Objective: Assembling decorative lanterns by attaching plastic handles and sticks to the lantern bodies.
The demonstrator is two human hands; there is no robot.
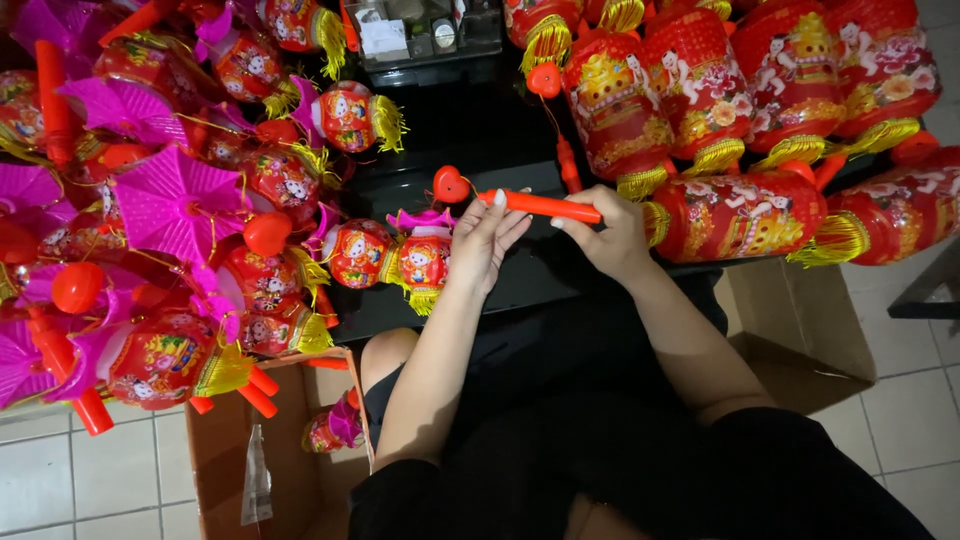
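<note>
Head view, slim red-orange stick point(540, 205), heart-shaped tip, held level by both hands point(550, 240)

So much red here: the orange-red stick point(545, 206) with its red heart tip point(450, 184), red lanterns point(735, 215) with cartoon prints and gold-yellow tassels, magenta ribbed tops point(180, 200), all on a glossy black table point(460, 130).

Glossy, seemingly plastic red stick point(545, 206)
</note>
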